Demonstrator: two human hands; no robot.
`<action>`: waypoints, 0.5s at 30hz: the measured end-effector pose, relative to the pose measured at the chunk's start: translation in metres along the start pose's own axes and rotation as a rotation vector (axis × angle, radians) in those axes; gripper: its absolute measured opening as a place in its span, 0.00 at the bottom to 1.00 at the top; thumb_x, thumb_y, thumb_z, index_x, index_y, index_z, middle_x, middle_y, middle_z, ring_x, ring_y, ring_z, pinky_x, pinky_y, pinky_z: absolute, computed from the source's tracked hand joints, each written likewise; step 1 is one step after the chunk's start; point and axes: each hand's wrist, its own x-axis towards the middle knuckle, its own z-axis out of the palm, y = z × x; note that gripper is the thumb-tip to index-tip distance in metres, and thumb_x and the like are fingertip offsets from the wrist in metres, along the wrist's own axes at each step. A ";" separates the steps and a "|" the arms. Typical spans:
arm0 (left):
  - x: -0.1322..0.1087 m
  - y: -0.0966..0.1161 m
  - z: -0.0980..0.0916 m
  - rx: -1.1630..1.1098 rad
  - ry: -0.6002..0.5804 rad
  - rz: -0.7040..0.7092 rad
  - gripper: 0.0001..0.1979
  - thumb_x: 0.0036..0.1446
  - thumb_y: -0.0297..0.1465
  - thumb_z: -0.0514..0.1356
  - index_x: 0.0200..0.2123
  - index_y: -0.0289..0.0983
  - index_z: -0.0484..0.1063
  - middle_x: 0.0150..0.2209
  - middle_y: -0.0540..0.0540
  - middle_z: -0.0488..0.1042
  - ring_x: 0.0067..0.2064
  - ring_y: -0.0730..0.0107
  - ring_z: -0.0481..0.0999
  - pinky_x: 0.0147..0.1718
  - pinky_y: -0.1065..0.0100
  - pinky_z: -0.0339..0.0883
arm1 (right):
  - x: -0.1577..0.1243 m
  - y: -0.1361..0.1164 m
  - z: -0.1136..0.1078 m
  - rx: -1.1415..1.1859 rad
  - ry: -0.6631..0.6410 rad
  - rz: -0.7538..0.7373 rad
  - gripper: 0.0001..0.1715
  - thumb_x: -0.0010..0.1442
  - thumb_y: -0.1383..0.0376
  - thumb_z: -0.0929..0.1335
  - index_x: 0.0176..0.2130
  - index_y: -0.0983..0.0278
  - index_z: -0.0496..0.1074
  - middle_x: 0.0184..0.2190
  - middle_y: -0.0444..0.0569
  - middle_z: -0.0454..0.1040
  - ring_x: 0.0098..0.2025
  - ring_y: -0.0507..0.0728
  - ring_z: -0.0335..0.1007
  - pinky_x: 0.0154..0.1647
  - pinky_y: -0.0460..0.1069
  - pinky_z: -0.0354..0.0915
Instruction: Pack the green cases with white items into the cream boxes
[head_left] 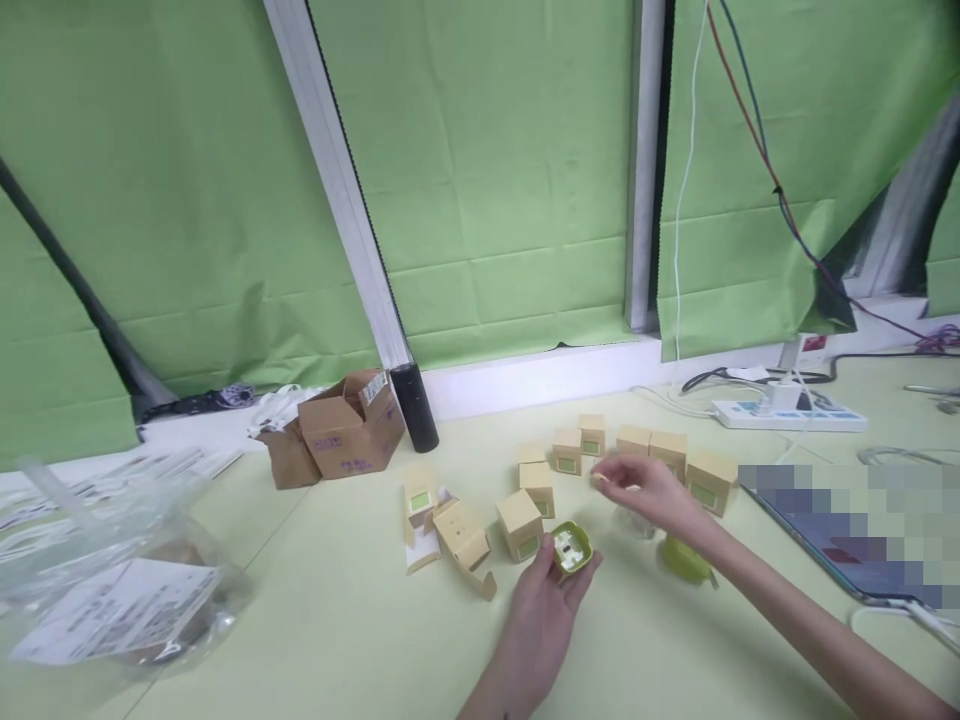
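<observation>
Over the table | left fingers grip green case | right fingers pinched together, contents unclear | clear object below half-hidden

This looks like an office or small packing workroom. A long table beside windows with green blinds carries small boxes, a brown carton and a power strip.
</observation>
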 end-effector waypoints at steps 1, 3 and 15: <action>0.000 0.000 0.000 0.011 0.001 0.008 0.11 0.57 0.33 0.57 0.38 0.30 0.72 0.44 0.39 0.74 0.48 0.63 0.72 0.55 0.58 0.60 | -0.009 -0.006 0.004 0.040 -0.013 -0.032 0.13 0.60 0.58 0.64 0.39 0.64 0.71 0.34 0.48 0.74 0.34 0.54 0.71 0.35 0.49 0.69; 0.000 0.000 0.002 0.035 -0.016 0.007 0.13 0.58 0.33 0.56 0.40 0.30 0.72 0.45 0.39 0.73 0.49 0.63 0.71 0.55 0.59 0.60 | -0.026 -0.016 0.012 0.128 -0.063 -0.130 0.13 0.59 0.58 0.64 0.37 0.62 0.73 0.34 0.48 0.75 0.33 0.54 0.70 0.34 0.49 0.68; 0.003 -0.006 0.000 0.363 0.046 0.190 0.20 0.47 0.31 0.65 0.46 0.36 0.70 0.52 0.39 0.69 0.55 0.55 0.65 0.55 0.58 0.56 | -0.045 -0.025 0.034 0.308 0.002 0.035 0.13 0.56 0.56 0.66 0.36 0.61 0.74 0.32 0.48 0.77 0.33 0.56 0.72 0.35 0.50 0.69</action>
